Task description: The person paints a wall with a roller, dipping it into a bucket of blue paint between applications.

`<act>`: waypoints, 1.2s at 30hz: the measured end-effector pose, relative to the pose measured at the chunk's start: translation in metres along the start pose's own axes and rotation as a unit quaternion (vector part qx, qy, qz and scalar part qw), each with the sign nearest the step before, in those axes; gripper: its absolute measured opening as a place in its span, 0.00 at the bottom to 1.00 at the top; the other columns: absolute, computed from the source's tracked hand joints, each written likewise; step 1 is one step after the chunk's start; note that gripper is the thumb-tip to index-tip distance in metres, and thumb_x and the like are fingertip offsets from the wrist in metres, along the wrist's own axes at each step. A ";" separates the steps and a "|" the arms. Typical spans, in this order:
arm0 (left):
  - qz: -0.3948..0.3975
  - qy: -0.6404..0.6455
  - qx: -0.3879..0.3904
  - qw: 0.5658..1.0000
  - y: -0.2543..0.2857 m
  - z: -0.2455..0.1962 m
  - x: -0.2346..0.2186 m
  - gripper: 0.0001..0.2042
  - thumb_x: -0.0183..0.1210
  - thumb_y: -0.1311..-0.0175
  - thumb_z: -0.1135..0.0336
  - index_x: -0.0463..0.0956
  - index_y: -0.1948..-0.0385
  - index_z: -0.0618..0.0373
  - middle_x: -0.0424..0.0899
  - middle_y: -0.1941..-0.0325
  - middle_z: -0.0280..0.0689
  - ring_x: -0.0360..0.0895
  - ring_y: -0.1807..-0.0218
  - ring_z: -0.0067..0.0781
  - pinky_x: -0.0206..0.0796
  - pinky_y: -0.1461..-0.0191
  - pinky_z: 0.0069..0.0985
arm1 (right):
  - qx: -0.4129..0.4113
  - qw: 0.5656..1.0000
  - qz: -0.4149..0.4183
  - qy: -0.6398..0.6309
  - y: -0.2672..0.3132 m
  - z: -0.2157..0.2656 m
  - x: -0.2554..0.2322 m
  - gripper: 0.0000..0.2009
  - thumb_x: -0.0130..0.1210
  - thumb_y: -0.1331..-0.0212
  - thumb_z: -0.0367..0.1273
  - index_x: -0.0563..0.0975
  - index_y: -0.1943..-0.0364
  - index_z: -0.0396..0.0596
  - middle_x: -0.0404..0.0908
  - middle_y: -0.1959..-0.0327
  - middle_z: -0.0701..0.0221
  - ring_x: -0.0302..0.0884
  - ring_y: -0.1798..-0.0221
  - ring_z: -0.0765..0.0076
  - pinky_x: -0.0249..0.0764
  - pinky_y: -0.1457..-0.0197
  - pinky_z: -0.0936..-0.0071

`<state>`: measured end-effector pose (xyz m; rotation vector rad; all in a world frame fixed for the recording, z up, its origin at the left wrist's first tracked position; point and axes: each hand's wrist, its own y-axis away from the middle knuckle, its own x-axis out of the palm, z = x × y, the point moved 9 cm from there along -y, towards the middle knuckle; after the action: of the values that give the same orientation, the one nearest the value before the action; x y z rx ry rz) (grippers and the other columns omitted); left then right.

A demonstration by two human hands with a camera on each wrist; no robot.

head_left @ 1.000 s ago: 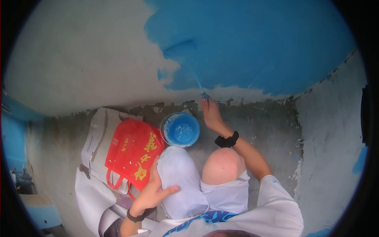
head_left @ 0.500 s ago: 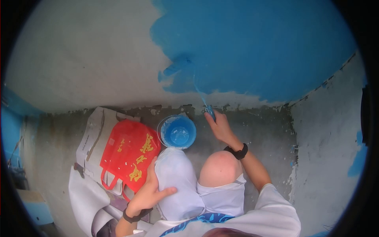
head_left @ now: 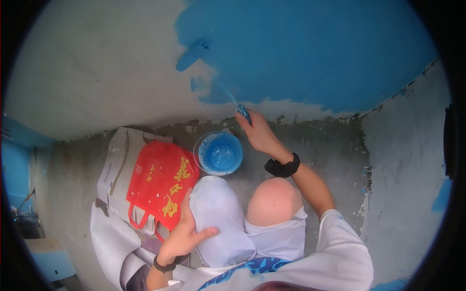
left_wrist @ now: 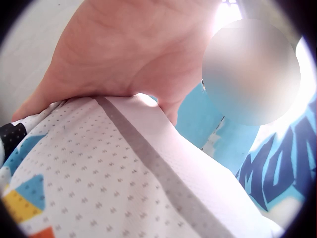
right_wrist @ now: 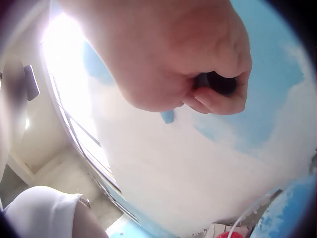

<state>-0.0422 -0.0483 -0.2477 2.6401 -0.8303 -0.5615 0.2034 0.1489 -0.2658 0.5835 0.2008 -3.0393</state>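
Observation:
My right hand [head_left: 261, 135] grips the paint-specked handle [head_left: 242, 114] of a paint roller, whose blue roller head [head_left: 192, 56] lies against the wall at the left border of the blue paint. In the right wrist view the fingers of the right hand [right_wrist: 193, 69] curl round the dark handle end [right_wrist: 216, 83]. My left hand [head_left: 183, 236] rests on the white-clothed left knee [head_left: 218, 218], thumb spread on top. The left wrist view shows that palm [left_wrist: 133, 49] lying over white patterned cloth [left_wrist: 114, 163].
A blue paint bucket [head_left: 222, 153] with a wire handle stands on the floor before the knees. Left of it lie a red bag [head_left: 162, 182] with yellow characters and a pale cardboard sheet [head_left: 114, 167]. A grey side wall [head_left: 405, 160] rises at the right.
The roller first went down the wall, then up and left past the paint's border, where fresh blue shows. My right hand moved along with it. The left hand stayed on the knee.

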 end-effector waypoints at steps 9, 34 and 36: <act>0.004 -0.005 -0.007 1.000 0.000 0.000 -0.001 0.59 0.69 0.38 0.50 0.26 0.23 0.65 0.51 0.21 0.57 0.52 0.20 0.51 0.47 0.19 0.40 | 0.125 0.992 -0.027 0.022 0.064 -0.098 -0.017 0.19 0.51 0.24 0.41 0.72 0.68 0.37 0.65 0.79 0.63 0.58 0.72 0.66 0.64 0.66 0.61; -0.033 0.032 -0.008 0.999 0.001 -0.001 -0.001 0.60 0.71 0.41 0.45 0.32 0.24 0.72 0.44 0.21 0.64 0.48 0.19 0.58 0.45 0.18 0.39 | 0.009 0.952 0.028 0.304 0.014 0.018 -0.020 0.21 0.51 0.25 0.42 0.74 0.65 0.32 0.78 0.70 0.41 0.74 0.64 0.26 0.70 0.58 0.40; -0.037 0.034 -0.001 0.999 0.002 0.001 -0.002 0.60 0.71 0.41 0.46 0.32 0.24 0.72 0.44 0.21 0.63 0.48 0.19 0.58 0.45 0.18 0.39 | 0.014 0.950 0.029 0.309 0.018 0.012 -0.033 0.21 0.51 0.25 0.42 0.75 0.65 0.32 0.78 0.69 0.41 0.74 0.64 0.26 0.70 0.58 0.40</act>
<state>-0.0449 -0.0491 -0.2478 2.6804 -0.7147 -0.4864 0.2310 0.1295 -0.2443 1.4969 0.1500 -2.7010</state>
